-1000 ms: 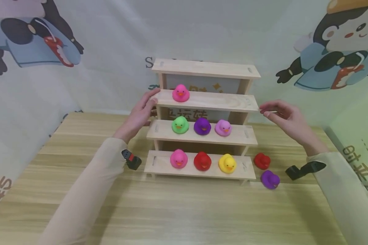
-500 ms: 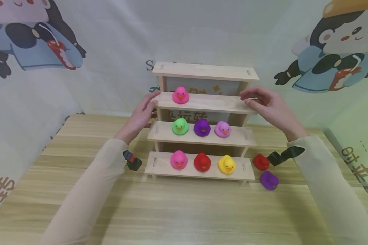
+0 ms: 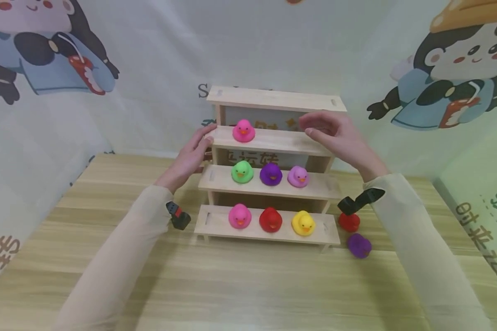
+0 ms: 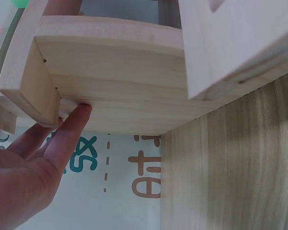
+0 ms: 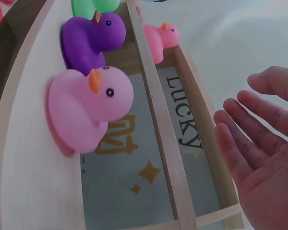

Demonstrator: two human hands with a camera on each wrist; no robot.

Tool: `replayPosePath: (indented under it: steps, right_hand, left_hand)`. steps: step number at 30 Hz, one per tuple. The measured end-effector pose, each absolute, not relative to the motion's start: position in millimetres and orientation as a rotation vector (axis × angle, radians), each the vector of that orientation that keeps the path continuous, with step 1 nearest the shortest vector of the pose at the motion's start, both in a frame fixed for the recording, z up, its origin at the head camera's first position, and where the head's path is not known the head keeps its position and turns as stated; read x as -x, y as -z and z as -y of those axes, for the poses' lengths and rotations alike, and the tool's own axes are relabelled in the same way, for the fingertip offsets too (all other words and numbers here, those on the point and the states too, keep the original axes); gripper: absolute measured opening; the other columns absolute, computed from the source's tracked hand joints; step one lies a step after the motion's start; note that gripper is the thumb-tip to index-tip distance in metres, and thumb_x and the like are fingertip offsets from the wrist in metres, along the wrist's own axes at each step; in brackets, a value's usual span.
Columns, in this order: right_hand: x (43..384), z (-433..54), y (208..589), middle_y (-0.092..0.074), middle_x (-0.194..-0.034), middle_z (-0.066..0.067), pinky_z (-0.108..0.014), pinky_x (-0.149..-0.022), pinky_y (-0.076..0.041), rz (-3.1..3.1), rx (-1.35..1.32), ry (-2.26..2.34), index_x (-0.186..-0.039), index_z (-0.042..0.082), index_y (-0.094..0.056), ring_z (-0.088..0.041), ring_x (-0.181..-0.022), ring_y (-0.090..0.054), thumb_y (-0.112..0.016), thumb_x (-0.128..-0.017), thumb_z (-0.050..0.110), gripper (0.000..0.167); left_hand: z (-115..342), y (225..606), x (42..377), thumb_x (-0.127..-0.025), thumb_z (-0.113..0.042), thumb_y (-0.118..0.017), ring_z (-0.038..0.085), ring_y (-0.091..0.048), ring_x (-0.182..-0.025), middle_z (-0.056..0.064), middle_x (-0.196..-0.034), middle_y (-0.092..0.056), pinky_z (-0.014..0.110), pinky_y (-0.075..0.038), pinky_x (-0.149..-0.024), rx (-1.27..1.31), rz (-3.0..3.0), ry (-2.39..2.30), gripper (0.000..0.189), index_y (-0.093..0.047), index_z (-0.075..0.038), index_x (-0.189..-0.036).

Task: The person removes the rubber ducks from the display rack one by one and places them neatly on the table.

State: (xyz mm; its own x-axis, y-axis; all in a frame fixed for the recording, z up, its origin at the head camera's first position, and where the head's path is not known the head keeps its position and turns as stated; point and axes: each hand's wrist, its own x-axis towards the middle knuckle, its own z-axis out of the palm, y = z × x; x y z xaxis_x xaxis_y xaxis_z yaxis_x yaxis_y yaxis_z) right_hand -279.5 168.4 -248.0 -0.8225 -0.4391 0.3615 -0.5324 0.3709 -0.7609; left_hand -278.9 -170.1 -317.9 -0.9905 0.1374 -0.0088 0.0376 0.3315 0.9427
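Note:
A four-step wooden shelf bears rubber ducks. My left hand grips the left end of its third step, some fingers above the board and others beneath; in the left wrist view a finger touches the side panel. My right hand hovers over that step's right half with relaxed fingers and holds nothing. A hot pink duck sits toward that step's left. Below it stand a green duck, a purple duck and a light pink duck.
The lowest step holds a pink duck, a red duck and a yellow duck. On the table, right of the shelf, lie another red duck and another purple duck. A printed cloth hangs behind.
My right hand has moved left, from beside the third step's right end to above it. My left hand stays on the left end. The ducks keep their places.

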Motion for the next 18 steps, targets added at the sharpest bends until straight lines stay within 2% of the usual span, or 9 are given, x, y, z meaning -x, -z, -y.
replayPosePath:
  steps: [7,12,18]
  right_hand:
    - [284.2,-155.4,245.4,-0.061,-0.125,-0.01,-0.033,-0.099,-0.044,2.58,-0.861,-1.446,-0.128,0.003,-0.059,-0.023,-0.116,-0.057,-0.061,-0.097,0.018,0.035]
    - [286.9,-144.6,246.7,-0.061,-0.125,-0.012,-0.033,-0.1,-0.043,2.574,-0.855,-1.485,-0.127,0.004,-0.06,-0.023,-0.116,-0.057,-0.06,-0.097,0.018,0.034]
    - [289.5,-123.7,252.4,-0.062,-0.121,-0.017,-0.033,-0.1,-0.043,2.491,-0.883,-1.568,-0.124,-0.002,-0.06,-0.024,-0.114,-0.057,-0.059,-0.096,0.01,0.03]
  left_hand:
    - [169.9,317.5,278.0,-0.105,-0.042,-0.031,0.041,-0.041,-0.129,0.012,-0.154,-0.027,0.062,-0.04,-0.095,-0.167,-2.477,-1.77,0.048,-0.024,-0.039,-0.152]
    - [170.8,317.9,279.1,-0.105,-0.04,-0.031,0.041,-0.042,-0.127,0.014,-0.153,-0.028,0.062,-0.04,-0.095,-0.168,-2.465,-1.786,0.047,-0.025,-0.039,-0.151]
    - [171.6,318.9,278.7,-0.105,-0.041,-0.031,0.041,-0.042,-0.127,0.013,-0.152,-0.028,0.061,-0.041,-0.095,-0.174,-2.46,-1.788,0.047,-0.025,-0.039,-0.151]
